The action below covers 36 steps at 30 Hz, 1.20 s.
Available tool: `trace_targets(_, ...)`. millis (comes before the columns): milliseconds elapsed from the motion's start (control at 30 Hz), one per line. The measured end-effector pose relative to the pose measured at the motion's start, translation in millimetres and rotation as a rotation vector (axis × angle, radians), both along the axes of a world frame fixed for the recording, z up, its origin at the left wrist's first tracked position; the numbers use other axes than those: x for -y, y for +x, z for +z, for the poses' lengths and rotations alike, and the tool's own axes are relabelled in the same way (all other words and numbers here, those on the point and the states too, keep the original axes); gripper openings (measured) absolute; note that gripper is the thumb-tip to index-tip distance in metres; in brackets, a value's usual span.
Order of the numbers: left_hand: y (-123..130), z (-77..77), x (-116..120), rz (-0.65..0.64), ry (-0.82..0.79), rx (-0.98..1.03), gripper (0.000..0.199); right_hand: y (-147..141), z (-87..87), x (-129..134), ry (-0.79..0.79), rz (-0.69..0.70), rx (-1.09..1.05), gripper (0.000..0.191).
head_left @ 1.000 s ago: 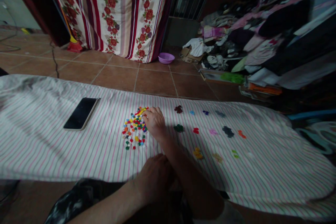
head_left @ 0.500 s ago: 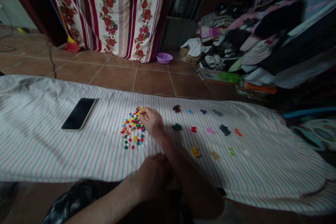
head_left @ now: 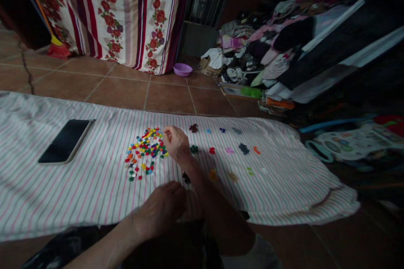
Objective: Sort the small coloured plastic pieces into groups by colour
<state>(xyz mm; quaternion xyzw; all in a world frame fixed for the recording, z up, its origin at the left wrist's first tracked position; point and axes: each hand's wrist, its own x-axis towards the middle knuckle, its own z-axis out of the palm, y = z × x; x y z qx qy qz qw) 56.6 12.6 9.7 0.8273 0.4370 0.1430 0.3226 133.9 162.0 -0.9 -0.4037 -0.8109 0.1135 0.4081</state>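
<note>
My right hand (head_left: 176, 143) is at the right edge of a pile of small colourful pieces (head_left: 147, 145), thumb and fingers pinched together. Whatever is between the fingertips is too small or hidden to make out. My left hand (head_left: 166, 204) lies in shadow near the cloth's front edge, its fingers curled and their undersides hidden. Right of the pile, small single-colour groups are spread out: brown pieces (head_left: 193, 128), dark green pieces (head_left: 194, 149), red pieces (head_left: 212, 150), pink pieces (head_left: 229, 150), dark grey pieces (head_left: 243, 149) and yellow pieces (head_left: 213, 174). Black pieces (head_left: 186, 178) show beside my right forearm.
A striped cloth (head_left: 94, 193) covers the low surface. On its left lies a phone (head_left: 65, 141). Beyond, on the tiled floor, are a purple basin (head_left: 182, 69), a red broom (head_left: 59, 50) and a floral curtain (head_left: 132, 17). Heaped clothes (head_left: 261, 46) fill the right side.
The view has turned so the scene sits further left. Relative to the pile, my right hand has drawn a little to the right, still pinched. My left hand stays near the front edge.
</note>
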Motion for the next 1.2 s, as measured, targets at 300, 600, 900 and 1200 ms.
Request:
trace_targets(300,3,-9.1,-1,0.016,0.056,0.104,0.016,56,5.9,-16,-0.094,-0.081,-0.114,0.02)
trace_targets(600,9,-8.4,-5,0.026,0.034,0.053,0.017,105,-3.0,-21,-0.254,-0.212,-0.356,0.022)
trace_targets(900,10,-10.1,-7,0.006,0.117,0.074,0.019,162,-2.1,-25,-0.358,-0.324,-0.485,0.027)
trace_targets(1200,11,-12.5,-8,0.01,0.153,0.065,0.016,196,-2.6,-22,-0.409,-0.391,-0.508,0.036)
